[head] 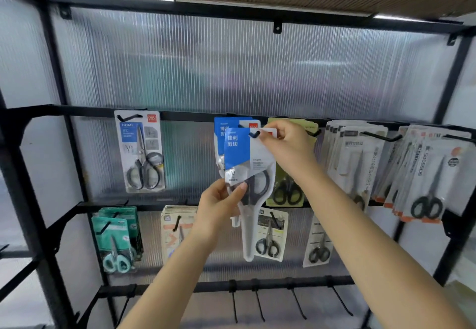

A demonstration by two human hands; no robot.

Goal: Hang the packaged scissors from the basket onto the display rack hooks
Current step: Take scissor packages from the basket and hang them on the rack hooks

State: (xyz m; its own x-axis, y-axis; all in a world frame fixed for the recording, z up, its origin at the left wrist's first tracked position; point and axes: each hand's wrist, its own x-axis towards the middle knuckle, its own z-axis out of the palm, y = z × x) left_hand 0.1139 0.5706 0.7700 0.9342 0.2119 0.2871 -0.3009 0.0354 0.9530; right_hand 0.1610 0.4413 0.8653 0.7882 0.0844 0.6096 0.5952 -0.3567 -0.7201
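Note:
A blue and white pack of black-handled scissors (246, 163) hangs in front of the rack's upper bar, its hang hole at the tip of a black hook (254, 134). My right hand (284, 145) pinches the pack's top right corner by that hook. My left hand (220, 201) pinches the pack's lower left edge. Another pack of the same kind (226, 125) hangs behind on the same hook. The basket is out of view.
Other scissor packs hang along the black rack: a grey pack (141, 150) at left, a green-yellow one (289, 189) just right, stacks at far right (425, 174), teal packs (116, 238) and beige packs (177, 228) below. Bare hooks (296, 300) line the bottom bar.

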